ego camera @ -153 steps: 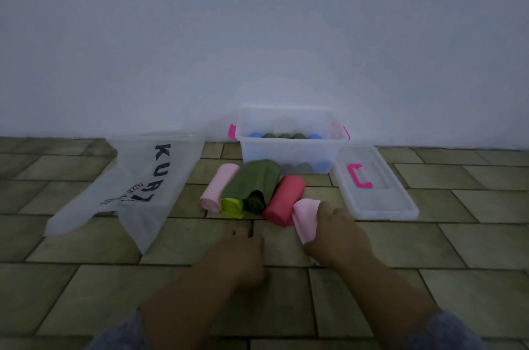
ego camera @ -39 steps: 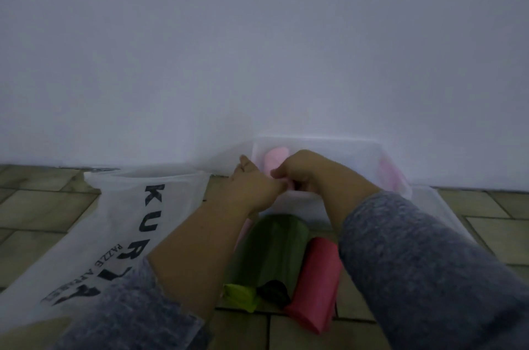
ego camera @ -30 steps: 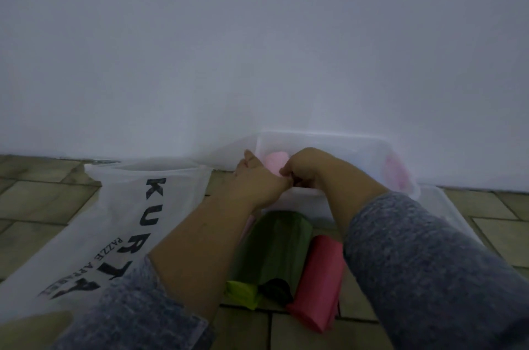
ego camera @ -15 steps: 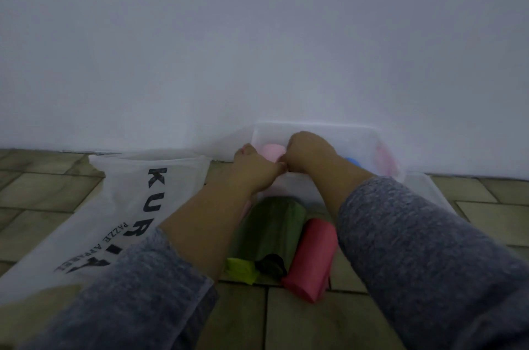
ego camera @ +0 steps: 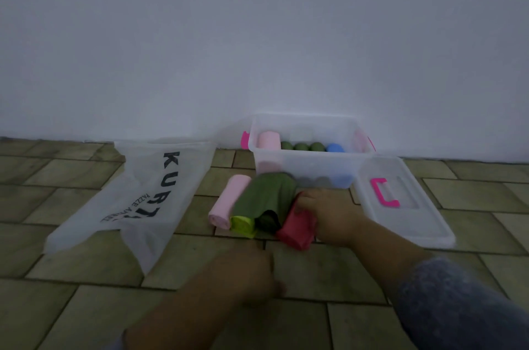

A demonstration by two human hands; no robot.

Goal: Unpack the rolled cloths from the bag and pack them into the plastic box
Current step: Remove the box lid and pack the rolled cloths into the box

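The clear plastic box [ego camera: 303, 163] stands against the wall and holds an upright pink roll [ego camera: 269, 141], three green rolls [ego camera: 301, 146] and a blue roll [ego camera: 335, 147]. On the floor in front lie a pale pink roll [ego camera: 229, 200], a large green roll [ego camera: 264, 198] with a yellow-green end [ego camera: 242, 225], and a red roll [ego camera: 296, 228]. My right hand [ego camera: 329, 213] is wrapped over the red roll. My left hand [ego camera: 252, 272] is low on the tiles, blurred, fingers curled, holding nothing I can see.
The flat white plastic bag [ego camera: 137, 200] with black lettering lies on the left. The box lid [ego camera: 400, 200] with a pink clip lies to the right of the box. The floor is tiled and a white wall [ego camera: 257, 34] rises behind.
Both hands have left the box and come back toward me; the pink roll now stands in the box's left end. My right hand has landed on the red roll.
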